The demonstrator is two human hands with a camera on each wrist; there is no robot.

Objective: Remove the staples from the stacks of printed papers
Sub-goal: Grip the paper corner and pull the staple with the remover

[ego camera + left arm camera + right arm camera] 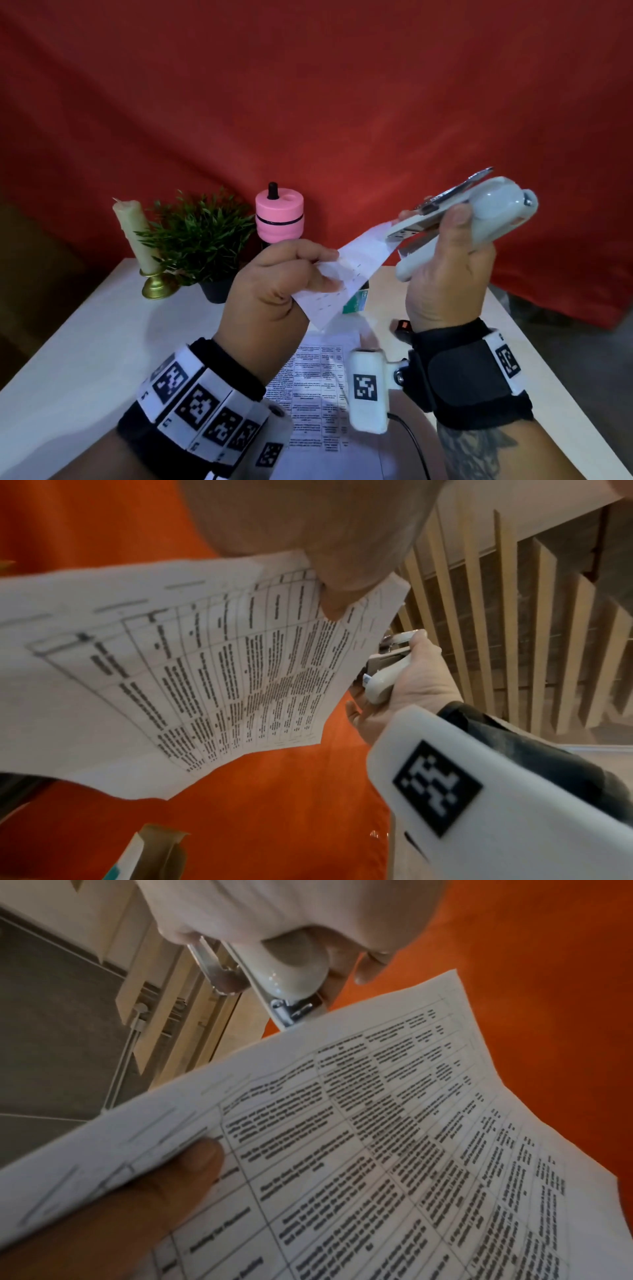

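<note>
My left hand (291,274) pinches a stack of printed papers (352,274) and holds it up in the air above the table. The printed table on the sheets shows in the left wrist view (192,669) and in the right wrist view (394,1150), with my left thumb (192,1161) on the page. My right hand (448,270) grips a white stapler (462,219) with a metal tip, raised at the upper right. The stapler's front end (291,1010) meets the top corner of the papers. Whether a staple sits there is too small to tell.
Another printed sheet (318,387) lies flat on the white table (68,359) under my wrists. At the back left stand a candle in a gold holder (137,236), a small potted plant (202,236) and a pink round gadget (279,216). A green-white box (356,301) lies behind the papers.
</note>
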